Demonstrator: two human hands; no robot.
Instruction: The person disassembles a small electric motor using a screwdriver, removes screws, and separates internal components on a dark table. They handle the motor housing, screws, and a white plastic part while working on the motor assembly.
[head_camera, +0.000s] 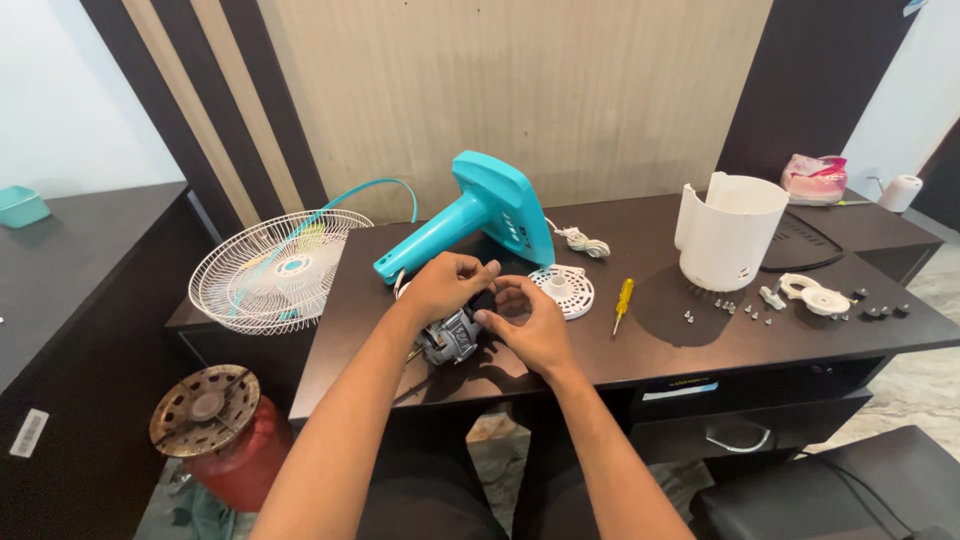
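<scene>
While the turquoise fan stand (480, 215) is lying behind them on the dark desk (660, 350), the left hand (445, 285) and right hand (535, 325) are gripping the small motor (452, 338) with curled fingers at the desk's front edge

Light was bright and even, daylight-like, seemingly from upper right; white housing (727, 232) cast a soft shadow leftward onto dark desk (640, 350); hands threw a dim shadow toward the desk's near edge; mild sheen on the desktop, no harsh glare; focus sharp centrally; wide-angle bending at the edges, wall slats leaning; small screws (725, 306) barely resolved.
</scene>
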